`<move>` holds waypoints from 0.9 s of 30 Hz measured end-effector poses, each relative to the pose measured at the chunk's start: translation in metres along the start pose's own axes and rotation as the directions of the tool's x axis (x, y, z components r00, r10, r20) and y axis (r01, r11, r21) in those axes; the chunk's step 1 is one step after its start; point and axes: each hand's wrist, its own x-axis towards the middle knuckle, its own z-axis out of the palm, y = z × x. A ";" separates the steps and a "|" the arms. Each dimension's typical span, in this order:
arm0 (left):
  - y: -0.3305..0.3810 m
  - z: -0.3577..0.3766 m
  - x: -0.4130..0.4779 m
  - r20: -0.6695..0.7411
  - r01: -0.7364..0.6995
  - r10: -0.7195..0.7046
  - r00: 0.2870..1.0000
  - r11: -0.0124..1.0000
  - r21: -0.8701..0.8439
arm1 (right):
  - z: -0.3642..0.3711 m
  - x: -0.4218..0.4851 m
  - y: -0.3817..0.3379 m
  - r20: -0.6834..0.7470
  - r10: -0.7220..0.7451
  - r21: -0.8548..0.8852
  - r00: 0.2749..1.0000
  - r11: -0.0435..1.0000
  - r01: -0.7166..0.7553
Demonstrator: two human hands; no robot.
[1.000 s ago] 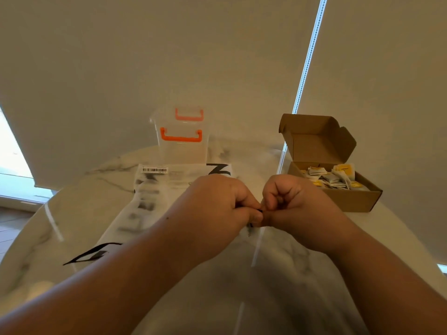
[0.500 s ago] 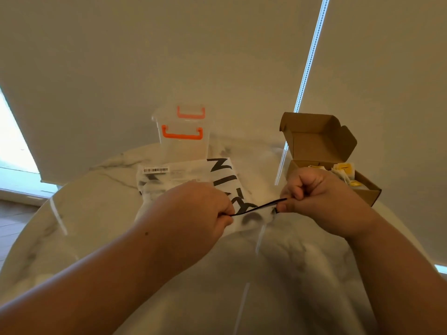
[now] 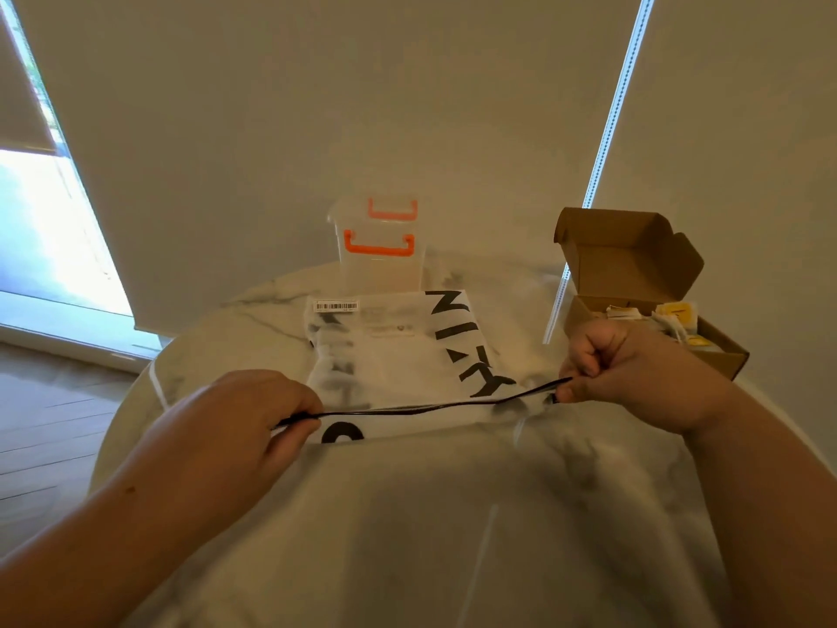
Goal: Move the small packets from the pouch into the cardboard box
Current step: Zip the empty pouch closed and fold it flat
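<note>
Left hand [image 3: 244,419]: back facing up, fingers curled under, thumb and fingertips pinching the left end of a thin black strip [image 3: 430,407]. Right hand [image 3: 634,373]: fist-like, knuckles toward the camera, thumb and forefinger pinching the strip's right end. Hands well apart, the right one sitting slightly higher. Left forearm [image 3: 113,514] and right forearm [image 3: 747,469] bare, entering from the lower corners, angling inward. Strip stretched between the two grips.
</note>
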 end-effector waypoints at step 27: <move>-0.029 0.038 0.006 0.071 0.210 -0.204 0.976 0.823 -0.528 | 0.023 0.003 0.000 0.416 0.320 -0.206 0.851 0.945 -0.255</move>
